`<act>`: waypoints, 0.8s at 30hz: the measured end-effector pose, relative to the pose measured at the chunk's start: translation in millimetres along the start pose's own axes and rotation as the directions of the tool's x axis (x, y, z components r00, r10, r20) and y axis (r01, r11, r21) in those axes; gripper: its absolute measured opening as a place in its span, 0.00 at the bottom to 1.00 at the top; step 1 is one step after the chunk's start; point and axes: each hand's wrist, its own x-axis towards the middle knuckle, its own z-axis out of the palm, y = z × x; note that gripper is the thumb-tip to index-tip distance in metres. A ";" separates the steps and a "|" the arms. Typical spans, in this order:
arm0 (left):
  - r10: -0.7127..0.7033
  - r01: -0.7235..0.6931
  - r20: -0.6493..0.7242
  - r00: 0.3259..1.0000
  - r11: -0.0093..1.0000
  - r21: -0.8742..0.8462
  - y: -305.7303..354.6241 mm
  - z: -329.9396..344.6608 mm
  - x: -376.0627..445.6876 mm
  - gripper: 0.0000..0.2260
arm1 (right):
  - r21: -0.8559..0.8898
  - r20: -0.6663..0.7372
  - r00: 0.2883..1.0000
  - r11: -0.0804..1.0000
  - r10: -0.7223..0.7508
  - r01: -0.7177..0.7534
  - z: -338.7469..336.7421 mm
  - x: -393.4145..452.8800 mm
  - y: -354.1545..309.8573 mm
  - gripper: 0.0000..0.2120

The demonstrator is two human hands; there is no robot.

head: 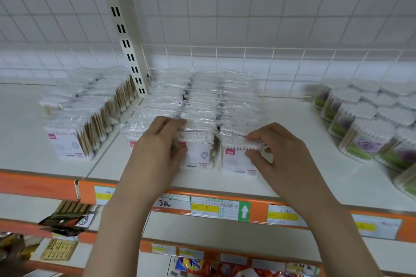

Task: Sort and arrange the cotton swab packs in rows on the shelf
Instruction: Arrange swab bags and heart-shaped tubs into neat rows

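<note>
The right hand [273, 153] pinches the front right swab pack [239, 159] (crinkly clear plastic) by its top; the left hand [157, 148] grips the middle pack [198, 153].

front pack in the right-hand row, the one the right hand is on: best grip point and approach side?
Grip the front cotton swab pack by its top edge, coming from above and in front. It stands upright with more packs close behind it and the middle row close on its left, so only the top and front face are free. The right hand already pinches that top edge.
</note>
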 end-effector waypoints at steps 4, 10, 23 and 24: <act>0.018 -0.018 -0.002 1.000 0.999 -0.036 -2.0 2.5 1.5 0.23 | 0.022 -0.002 1.000 1.000 0.012 -0.012 1.3 0.1 1.4 0.08; 0.030 -0.040 -0.108 0.994 0.995 -0.092 -6.5 -2.3 1.1 0.17 | 0.048 0.024 1.000 0.999 -0.004 0.003 1.2 -0.5 2.3 0.08; 0.075 -0.079 -0.179 0.981 0.997 -0.017 9.7 -11.1 6.3 0.11 | 0.042 0.069 0.997 0.998 -0.046 0.043 -3.9 3.9 5.8 0.11; 0.079 -0.083 -0.174 0.981 0.996 -0.016 14.2 -10.8 8.8 0.11 | 0.034 0.076 0.996 0.998 -0.053 0.051 -4.9 4.2 5.7 0.11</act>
